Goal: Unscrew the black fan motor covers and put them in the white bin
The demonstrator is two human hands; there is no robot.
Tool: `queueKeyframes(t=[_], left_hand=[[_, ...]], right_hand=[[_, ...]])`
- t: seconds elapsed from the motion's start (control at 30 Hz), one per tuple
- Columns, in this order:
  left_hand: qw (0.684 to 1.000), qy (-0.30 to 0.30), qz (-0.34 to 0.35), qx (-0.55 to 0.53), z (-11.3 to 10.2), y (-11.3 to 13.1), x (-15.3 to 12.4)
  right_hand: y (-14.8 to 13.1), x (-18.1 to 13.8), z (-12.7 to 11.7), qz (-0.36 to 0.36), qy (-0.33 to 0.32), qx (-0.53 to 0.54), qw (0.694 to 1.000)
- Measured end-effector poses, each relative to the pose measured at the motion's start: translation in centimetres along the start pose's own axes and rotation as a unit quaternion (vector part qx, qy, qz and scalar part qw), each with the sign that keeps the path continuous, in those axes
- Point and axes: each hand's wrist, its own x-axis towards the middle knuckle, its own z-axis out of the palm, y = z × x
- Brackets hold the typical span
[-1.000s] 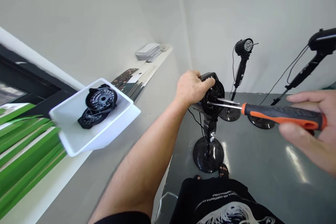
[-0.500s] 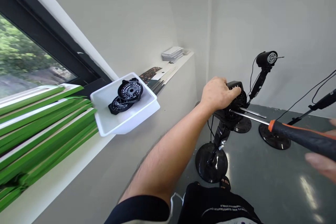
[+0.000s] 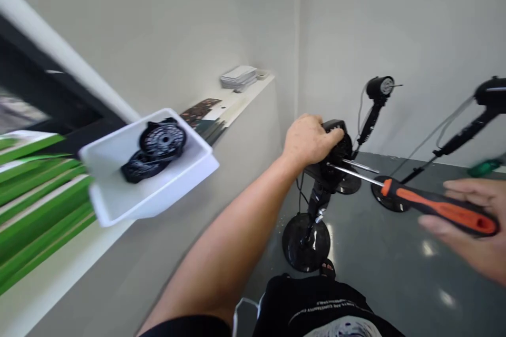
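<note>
- Steadying the black plastic fan head (image 3: 342,143) atop its stand, the left hand (image 3: 310,139) is clamped over it, thumb on the front rim, presumably so it cannot swing.
- One long screwdriver with an orange-and-black handle (image 3: 438,206) points into the head's front face, just beside one steel shaft (image 3: 363,167), probably angled to clear it.
- The right hand (image 3: 485,248) has thumb and fingers apart, either side of the handle (whether they press it, I cannot tell).
- Below, one glossy black round base (image 3: 306,245), likely broad for stability.
- Beyond, two more black stands (image 3: 369,124), each topped by a motor.
- Near the front edge of the white-topped ledge (image 3: 59,280), one white plastic tray (image 3: 174,192) keeps two round black slotted parts (image 3: 163,139) together, overlapping.
- One white paper stack (image 3: 239,78) sits toward the ledge's far corner.
</note>
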Motion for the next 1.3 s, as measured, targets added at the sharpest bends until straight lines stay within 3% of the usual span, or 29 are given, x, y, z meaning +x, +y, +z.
queueKeyframes(t=[0.07, 0.13, 0.2, 0.23, 0.27, 0.33, 0.37, 0.4, 0.43, 0.5, 0.53, 0.6, 0.67, 0.73, 0.83, 0.93, 1.0, 1.07, 1.13, 1.2, 1.23, 1.3], left_hand=[[1.000, 0.003, -0.006, 0.003, -0.1, -0.1, 0.0], [1.000, 0.014, -0.017, 0.013, -0.3, -0.3, 0.0], [0.999, 0.026, -0.027, 0.017, -0.4, -0.5, 0.0], [0.999, 0.029, -0.032, 0.017, -0.5, -0.5, -0.1], [0.999, 0.030, -0.037, 0.018, -0.6, -0.5, -0.1], [0.998, 0.027, -0.047, 0.022, -0.7, -0.4, -0.3], [0.998, 0.025, -0.049, 0.024, -0.7, -0.3, -0.3], [0.998, 0.024, -0.050, 0.026, -0.7, -0.2, -0.4], [0.998, 0.022, -0.051, 0.028, -0.7, -0.1, -0.5], [0.998, 0.021, -0.052, 0.029, -0.6, 0.0, -0.5], [0.998, 0.020, -0.052, 0.028, -0.6, 0.0, -0.5], [0.998, 0.019, -0.051, 0.021, -0.4, -0.1, -0.5], [0.999, 0.024, -0.047, 0.006, -0.3, -0.4, -0.4], [0.998, 0.032, -0.048, -0.012, -0.1, -0.7, -0.4], [0.998, 0.041, -0.049, -0.025, 0.0, -0.8, -0.5], [0.998, 0.040, -0.046, -0.011, 0.0, -0.5, -0.7], [0.998, 0.039, -0.044, -0.003, 0.0, -0.3, -0.9], [0.998, 0.036, -0.043, -0.003, 0.0, -0.2, -0.9], [0.999, 0.034, -0.040, 0.006, 0.0, -0.1, -1.0], [0.998, 0.038, -0.036, 0.022, 0.0, 0.0, -0.9], [0.998, 0.041, -0.034, 0.029, 0.0, 0.1, -0.9], [0.998, 0.046, -0.033, 0.037, 0.2, 0.4, -0.9]], right_hand=[[-1.6, 0.1, -0.3, -0.102, -0.053, -0.005, 0.993], [-2.5, 0.4, -0.4, -0.101, -0.079, -0.002, 0.992], [-2.7, 0.9, -0.4, -0.035, -0.126, 0.008, 0.991], [-2.7, 1.1, -0.3, 0.025, -0.187, 0.040, 0.981], [-2.6, 1.3, -0.3, 0.099, -0.260, 0.090, 0.956], [-2.6, 1.4, -0.2, 0.225, -0.390, 0.196, 0.871], [-2.6, 1.4, -0.2, 0.247, -0.415, 0.221, 0.847], [-2.6, 1.3, -0.3, 0.235, -0.397, 0.212, 0.862], [-2.6, 1.1, -0.4, 0.187, -0.349, 0.175, 0.901], [-2.7, 0.8, -0.9, 0.014, -0.213, 0.074, 0.974], [-2.7, 0.7, -1.1, -0.072, -0.146, 0.023, 0.986], [-2.8, 0.6, -1.6, -0.229, -0.058, -0.052, 0.970], [-3.1, 0.6, -1.7, -0.321, -0.009, -0.093, 0.942], [-3.6, 0.6, -1.6, -0.292, 0.002, -0.099, 0.951], [-3.9, 1.2, -1.3, -0.073, -0.040, -0.041, 0.996], [-3.3, 2.2, -1.4, 0.083, -0.122, 0.036, 0.988], [-2.9, 2.6, -1.6, 0.119, -0.157, 0.048, 0.979], [-2.8, 2.5, -1.9, 0.072, -0.146, 0.023, 0.986], [-3.0, 2.0, -2.0, -0.059, -0.112, -0.023, 0.992], [-3.3, 1.5, -2.1, -0.186, -0.087, -0.061, 0.977], [-3.3, 1.4, -2.1, -0.216, -0.083, -0.067, 0.971], [-2.7, 1.3, -2.1, -0.174, -0.084, -0.038, 0.980]])
